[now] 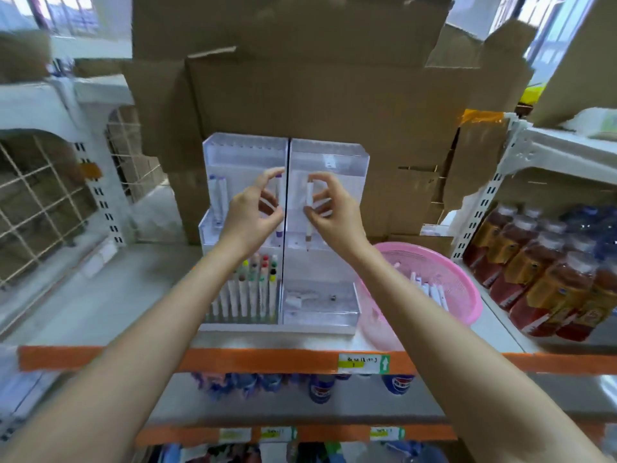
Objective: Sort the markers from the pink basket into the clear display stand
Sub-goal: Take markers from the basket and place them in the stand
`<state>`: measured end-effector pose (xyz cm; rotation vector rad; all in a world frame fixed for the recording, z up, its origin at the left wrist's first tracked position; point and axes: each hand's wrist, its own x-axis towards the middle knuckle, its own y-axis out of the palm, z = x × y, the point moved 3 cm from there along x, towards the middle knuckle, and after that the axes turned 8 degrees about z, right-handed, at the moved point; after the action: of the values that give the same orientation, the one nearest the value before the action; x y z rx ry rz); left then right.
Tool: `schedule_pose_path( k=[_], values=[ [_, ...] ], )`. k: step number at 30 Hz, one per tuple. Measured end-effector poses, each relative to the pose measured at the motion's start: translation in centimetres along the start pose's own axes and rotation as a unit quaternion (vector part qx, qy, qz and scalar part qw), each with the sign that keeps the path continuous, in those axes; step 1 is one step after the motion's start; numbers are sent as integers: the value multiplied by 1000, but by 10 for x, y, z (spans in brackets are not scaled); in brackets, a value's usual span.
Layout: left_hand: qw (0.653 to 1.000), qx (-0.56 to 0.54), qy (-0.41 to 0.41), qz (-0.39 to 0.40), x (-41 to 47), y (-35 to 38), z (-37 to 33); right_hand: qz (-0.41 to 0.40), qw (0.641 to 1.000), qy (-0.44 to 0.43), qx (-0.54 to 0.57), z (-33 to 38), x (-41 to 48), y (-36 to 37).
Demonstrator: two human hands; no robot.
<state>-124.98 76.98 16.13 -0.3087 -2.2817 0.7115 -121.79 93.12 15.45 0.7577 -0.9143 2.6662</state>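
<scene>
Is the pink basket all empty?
No, several white markers lie inside the pink basket.

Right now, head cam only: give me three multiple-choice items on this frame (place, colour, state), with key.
1. Where is the basket relative to the stand?
A) left of it
B) right of it
C) on top of it

2. What colour are the caps on the left marker, held by the left hand?
A) purple
B) green
C) orange

3. What is the right hand doing?
A) hanging idle
B) pressing flat on the shelf
C) pinching the right marker upright

Key:
1 B, its pink rim shows past the stand's right side.
2 A, purple shows at both ends.
3 C, curled fingers grip the white barrel, brownish tip down.
</scene>
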Motion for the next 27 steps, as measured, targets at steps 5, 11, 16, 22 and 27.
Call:
schedule_pose_path(
  k=[5, 11, 16, 22, 27],
  values=[
    [1000, 11, -5, -22, 0, -41, 26, 10, 1000, -13, 14, 24, 19, 41],
    [999, -12, 11, -41, 14, -74, 57, 1, 1000, -8, 27, 42, 47, 78],
    [998, -16, 54, -35, 33, -87, 73, -29, 999, -22, 4, 51, 70, 95],
    [996, -39, 76, -11, 55, -81, 90, -74, 997, -15, -23, 48, 89, 110],
    [994, -64, 93, -12, 66, -76, 100, -105, 994, -12, -42, 40, 98, 116]
  ],
)
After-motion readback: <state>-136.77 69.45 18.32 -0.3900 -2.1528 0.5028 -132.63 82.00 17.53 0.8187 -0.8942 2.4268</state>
